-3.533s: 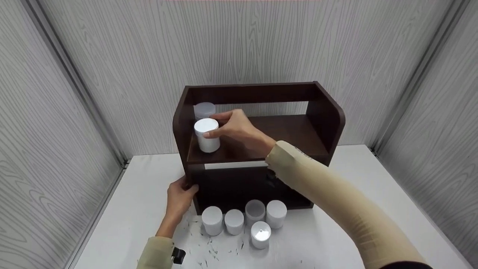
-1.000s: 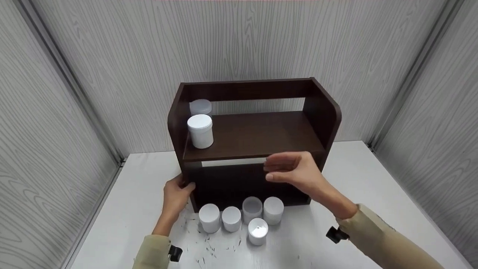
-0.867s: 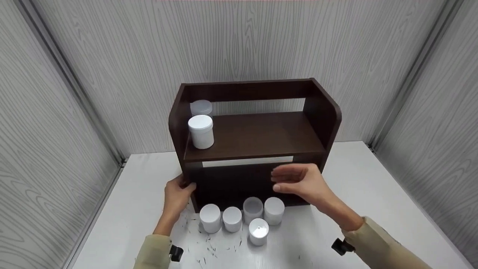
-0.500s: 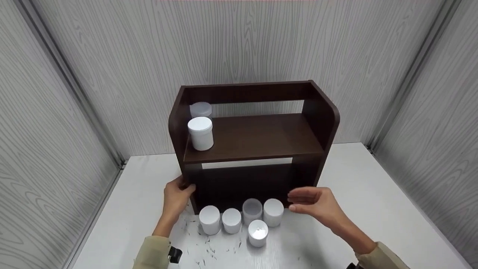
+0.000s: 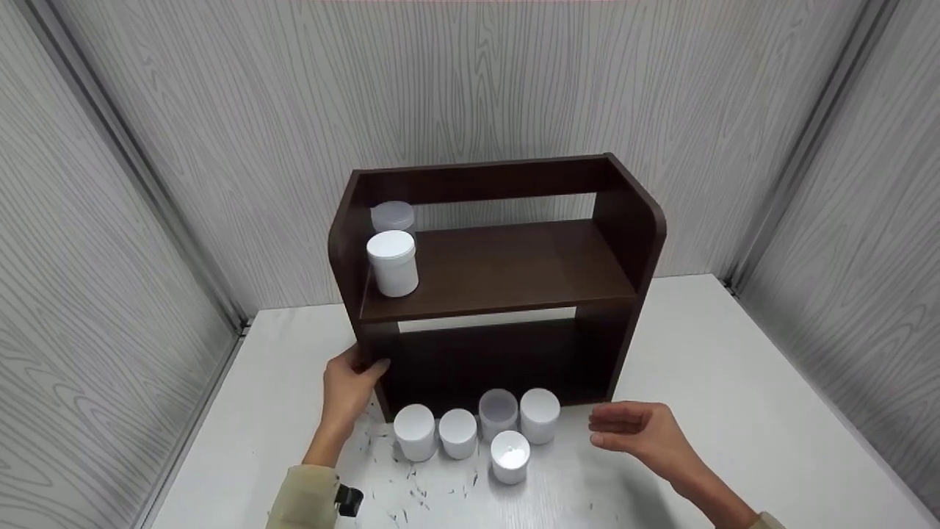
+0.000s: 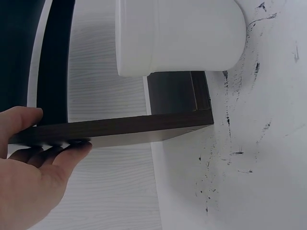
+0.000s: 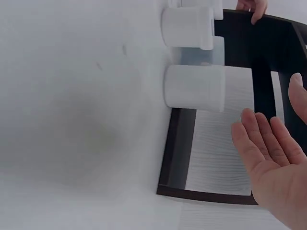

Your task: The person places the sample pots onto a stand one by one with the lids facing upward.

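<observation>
My left hand (image 5: 346,389) grips the left side panel of a dark brown two-tier shelf (image 5: 507,268), thumb on the inner face and fingers around the outside. My right hand (image 5: 646,437) hovers over the table to the right of the jars, fingers extended, thumb apart, holding nothing. Nearest to it is a white lidded jar (image 5: 540,416). Left of that stand a translucent jar (image 5: 499,413), a small white jar (image 5: 458,433) and a larger white jar (image 5: 416,432). A shiny-topped white jar (image 5: 510,456) stands in front of them.
On the upper tier, at the left, a white jar (image 5: 393,263) stands in front of a translucent one (image 5: 393,214). The white table (image 5: 734,367) has dark scuffs near the jars. Grey wood-grain panels (image 5: 470,81) enclose the back and sides.
Earlier my right hand held the white jar on the upper tier; it has let go and come down to the lower right. My left hand keeps its grip on the shelf.
</observation>
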